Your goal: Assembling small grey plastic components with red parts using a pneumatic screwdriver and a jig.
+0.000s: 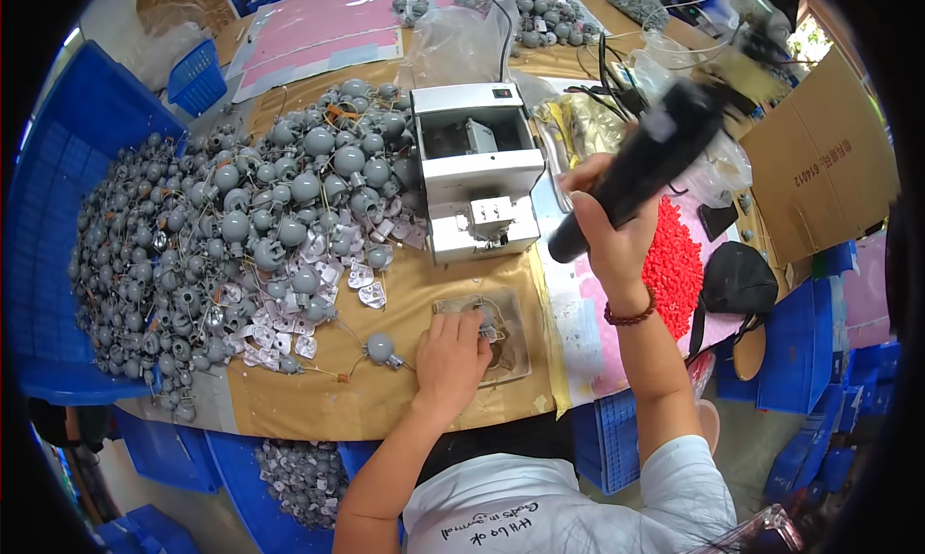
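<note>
My left hand (453, 354) rests at a flat square fixture (520, 356) on the table, its fingers curled over a small grey ball-shaped part (485, 317) with thin wires. The fingers partly cover that part. In my right hand (621, 236) is a black electric screwdriver (641, 159), tilted, with its thick end up to the right and blurred; its lower end is near the screw feeder. The white metal screw feeder (482, 173) stands just beyond the fixture. Left of my left hand lies another grey ball part (380, 347) with wires.
A large heap of grey ball parts (289, 188) with white plates spreads leftward into a blue bin (58, 294). Red small pieces (674, 270) are piled at right, beside a black pouch (738, 279). Cardboard (819, 159) stands at the right edge. Cables run behind the feeder.
</note>
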`<action>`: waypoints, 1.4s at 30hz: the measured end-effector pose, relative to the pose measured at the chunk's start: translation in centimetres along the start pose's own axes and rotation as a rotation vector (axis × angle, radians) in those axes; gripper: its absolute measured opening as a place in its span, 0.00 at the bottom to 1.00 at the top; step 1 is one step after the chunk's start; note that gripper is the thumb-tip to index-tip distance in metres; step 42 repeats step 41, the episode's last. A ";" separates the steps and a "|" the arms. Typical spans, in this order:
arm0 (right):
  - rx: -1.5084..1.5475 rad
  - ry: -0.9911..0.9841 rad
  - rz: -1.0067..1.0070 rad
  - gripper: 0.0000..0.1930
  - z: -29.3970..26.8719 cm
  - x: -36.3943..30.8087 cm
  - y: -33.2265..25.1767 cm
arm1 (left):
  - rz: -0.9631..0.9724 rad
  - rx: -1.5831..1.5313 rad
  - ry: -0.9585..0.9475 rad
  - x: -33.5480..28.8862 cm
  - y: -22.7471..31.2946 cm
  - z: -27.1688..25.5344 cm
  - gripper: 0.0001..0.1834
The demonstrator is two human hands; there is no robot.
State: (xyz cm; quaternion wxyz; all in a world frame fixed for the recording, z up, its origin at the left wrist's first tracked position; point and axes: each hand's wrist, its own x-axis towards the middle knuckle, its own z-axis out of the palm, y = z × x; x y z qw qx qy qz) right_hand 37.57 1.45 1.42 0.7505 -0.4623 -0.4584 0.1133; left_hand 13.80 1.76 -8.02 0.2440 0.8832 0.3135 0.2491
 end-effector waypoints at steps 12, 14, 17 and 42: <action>0.079 -0.155 0.220 0.20 7.1 4.3 2.4 | -0.064 0.001 0.026 -0.3 0.4 0.5 0.18; 0.036 -0.157 0.259 0.20 7.3 4.2 2.7 | -0.070 -0.016 0.021 -0.3 0.4 0.5 0.18; -0.049 -0.180 0.333 0.24 7.0 3.6 2.3 | -0.051 -0.013 0.035 -0.3 0.1 0.5 0.19; -0.108 -0.574 0.004 0.41 3.4 -8.4 -0.7 | -0.055 -0.064 0.012 0.0 -0.6 0.8 0.19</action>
